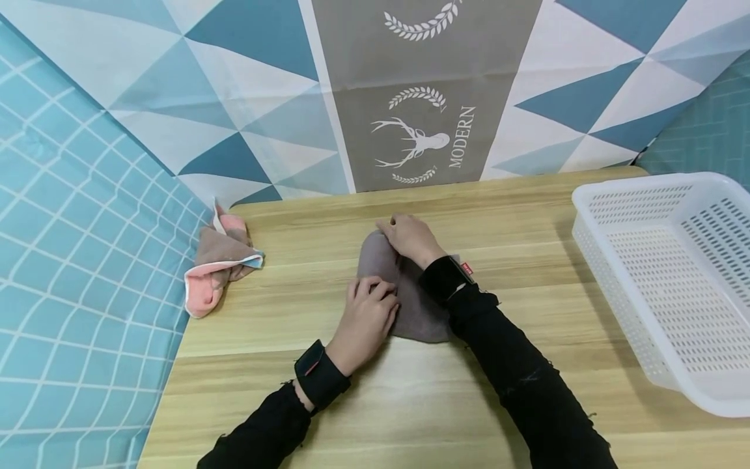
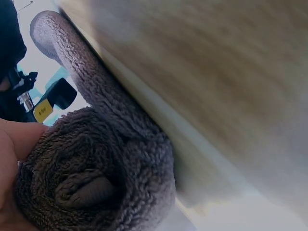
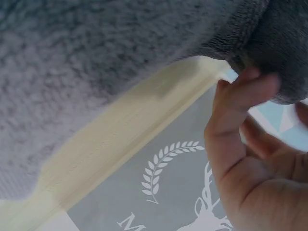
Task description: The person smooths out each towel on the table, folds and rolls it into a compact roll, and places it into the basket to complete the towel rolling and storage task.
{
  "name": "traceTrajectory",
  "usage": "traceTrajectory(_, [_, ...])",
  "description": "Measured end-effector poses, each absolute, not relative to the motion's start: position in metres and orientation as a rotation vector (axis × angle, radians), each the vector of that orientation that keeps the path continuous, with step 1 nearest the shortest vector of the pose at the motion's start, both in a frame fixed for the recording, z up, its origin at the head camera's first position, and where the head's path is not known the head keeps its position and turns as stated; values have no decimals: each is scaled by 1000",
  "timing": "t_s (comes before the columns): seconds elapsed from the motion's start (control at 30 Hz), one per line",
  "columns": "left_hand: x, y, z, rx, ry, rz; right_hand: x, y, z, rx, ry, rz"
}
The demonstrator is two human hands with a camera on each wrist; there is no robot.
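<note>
A grey-brown towel (image 1: 418, 316) lies on the wooden table, its left side wound into a roll and its right side flat. My left hand (image 1: 369, 309) grips the near part of the roll with bent fingers. In the left wrist view the spiral end of the rolled towel (image 2: 91, 178) faces the camera, fingers (image 2: 12, 149) against its side. At the far end, my right hand (image 1: 413, 238) holds the roll with curled fingers. The right wrist view has that hand (image 3: 260, 159) at the roll's edge, the towel's fluffy flat part (image 3: 86, 72) spreading beside it.
A white perforated plastic basket (image 1: 609, 273) stands on the right of the table (image 1: 281, 371). At the left edge, a crumpled pink and brown cloth (image 1: 219, 260) lies against the blue checked covering (image 1: 88, 260). A patterned sheet (image 1: 281, 98) hangs behind the table.
</note>
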State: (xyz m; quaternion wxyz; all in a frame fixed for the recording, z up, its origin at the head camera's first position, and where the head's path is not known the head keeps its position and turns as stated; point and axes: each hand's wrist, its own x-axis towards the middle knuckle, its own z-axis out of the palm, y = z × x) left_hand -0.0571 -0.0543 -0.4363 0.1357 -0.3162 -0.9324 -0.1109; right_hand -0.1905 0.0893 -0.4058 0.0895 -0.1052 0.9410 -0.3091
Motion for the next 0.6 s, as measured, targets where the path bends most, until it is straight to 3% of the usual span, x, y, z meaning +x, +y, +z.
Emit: traceTrajectory(0.6, [-63,-83,-428,-937,-2641,-765,-197,96,-422,-205,2380,-1500])
